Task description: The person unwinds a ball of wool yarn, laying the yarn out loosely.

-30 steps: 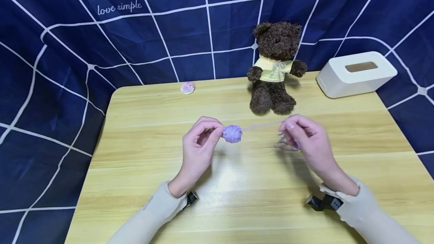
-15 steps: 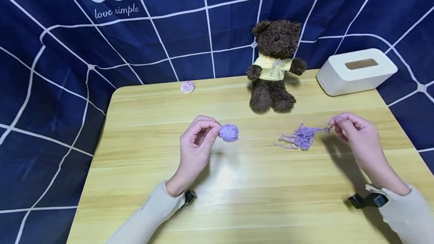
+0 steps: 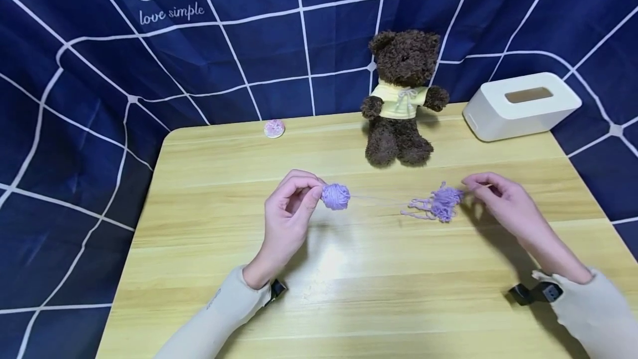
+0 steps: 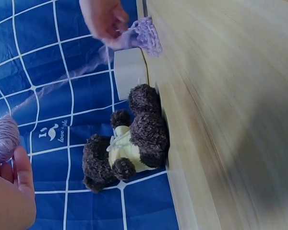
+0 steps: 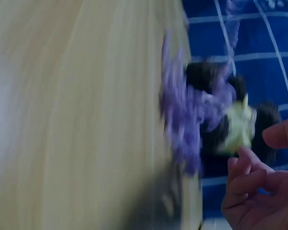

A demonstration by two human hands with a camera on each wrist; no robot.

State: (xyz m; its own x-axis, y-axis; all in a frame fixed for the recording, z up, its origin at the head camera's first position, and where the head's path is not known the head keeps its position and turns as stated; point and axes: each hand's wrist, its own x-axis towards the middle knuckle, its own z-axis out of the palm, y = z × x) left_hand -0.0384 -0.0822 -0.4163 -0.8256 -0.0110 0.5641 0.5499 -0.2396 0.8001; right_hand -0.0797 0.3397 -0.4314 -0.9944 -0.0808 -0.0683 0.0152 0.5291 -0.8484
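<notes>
My left hand [image 3: 288, 216] pinches a small ball of purple yarn [image 3: 336, 196] between thumb and fingers, above the middle of the table. From the ball a thin strand [image 3: 379, 199] runs right to a loose purple yarn tangle [image 3: 444, 202]. Just right of that tangle is my right hand [image 3: 510, 204]. In the right wrist view its thumb and index finger stand apart with nothing between them, and the tangle [image 5: 185, 115] is blurred. The left wrist view shows the wound ball [image 4: 4, 138] at the left edge, beside the fingers.
A brown teddy bear [image 3: 402, 98] in a yellow top sits at the table's back. Right of it stands a white tissue box [image 3: 520, 107]. A round pink-patterned disc [image 3: 274, 128] lies near the back edge. Dark blue gridded cloth [image 3: 269, 43] hangs behind the wooden table [image 3: 379, 287].
My right hand first moved right, drawing out yarn from the tangle, then came back slightly left and let go. The left hand shifted a little left, still pinching the ball.
</notes>
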